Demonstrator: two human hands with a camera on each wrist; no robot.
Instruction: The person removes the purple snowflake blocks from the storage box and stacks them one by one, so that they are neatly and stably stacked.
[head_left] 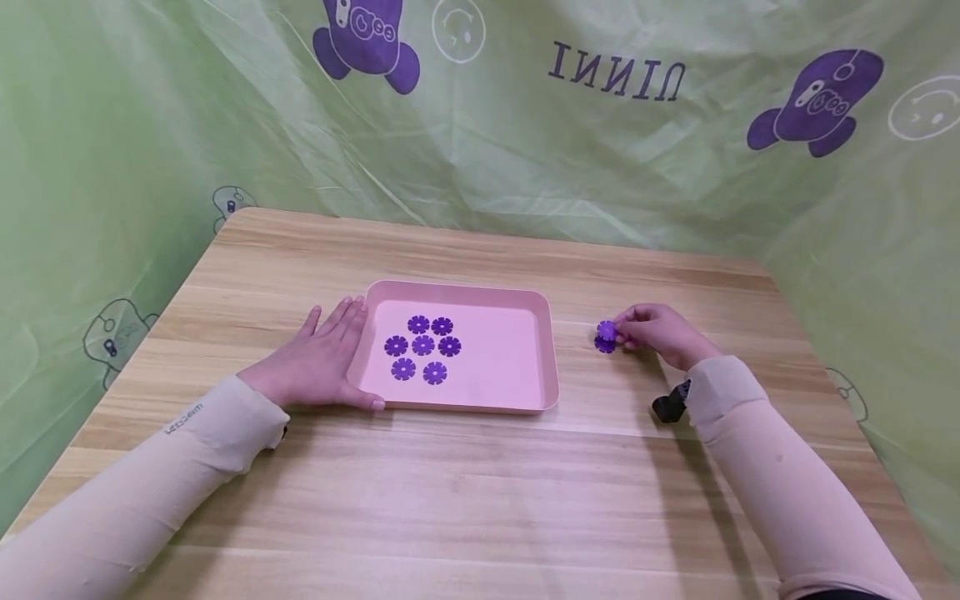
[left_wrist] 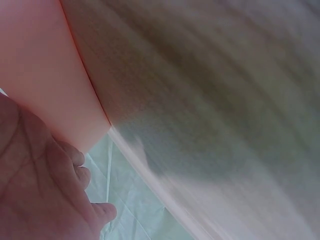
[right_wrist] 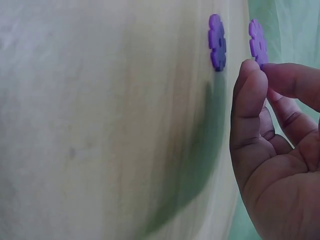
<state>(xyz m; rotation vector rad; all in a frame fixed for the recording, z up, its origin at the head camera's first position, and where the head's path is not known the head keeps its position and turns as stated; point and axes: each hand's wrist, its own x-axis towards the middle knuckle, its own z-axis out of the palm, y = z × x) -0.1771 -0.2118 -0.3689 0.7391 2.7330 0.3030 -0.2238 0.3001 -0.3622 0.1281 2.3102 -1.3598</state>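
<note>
Right hand point(head_left: 662, 335) pinches 1 purple disc point(head_left: 606, 330) between thumb and finger, just above another disc point(right_wrist: 217, 44) lying on the table point(head_left: 480, 500), right of the pink tray point(head_left: 504, 350). Left hand point(head_left: 318, 358), thumb and fingers apart, touches the tray's left end. 7 discs point(head_left: 423, 345) lie flat inside the tray, toward its left.

Left forearm point(head_left: 161, 483) and right forearm point(head_left: 787, 492) are sleeved, both angled inward. Left hand point(head_left: 318, 358) is seen from its back in the head view, fingers extended, thumb spread wide. Right hand point(head_left: 663, 335) is held well apart from it, thumb and forefinger pinched, other fingers bent.
</note>
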